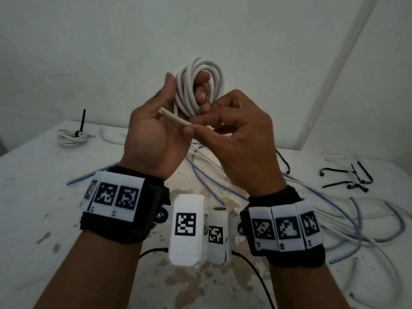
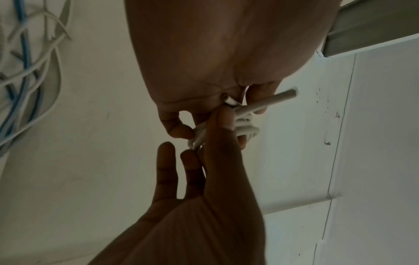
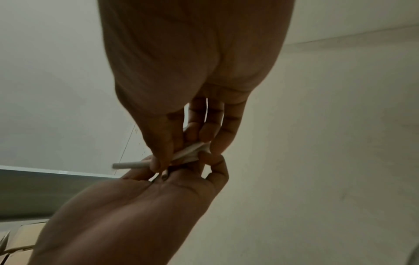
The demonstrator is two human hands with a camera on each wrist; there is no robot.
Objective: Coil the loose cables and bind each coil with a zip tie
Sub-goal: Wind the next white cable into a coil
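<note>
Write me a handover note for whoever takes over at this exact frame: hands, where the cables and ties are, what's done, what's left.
Left hand: grips the white cable coil, held up above the table.
Right hand: pinches that cable's free end.
Done: one bound coil sits far left on the table, its black zip tie's tail sticking up.
Left: tuck the end, bind the held coil. Spare black zip ties lie far right. Loose blue and white cables remain uncoiled on the right.

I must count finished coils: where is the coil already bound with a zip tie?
In the head view, the bound white coil lies on the table at far left, near the back edge.
</note>
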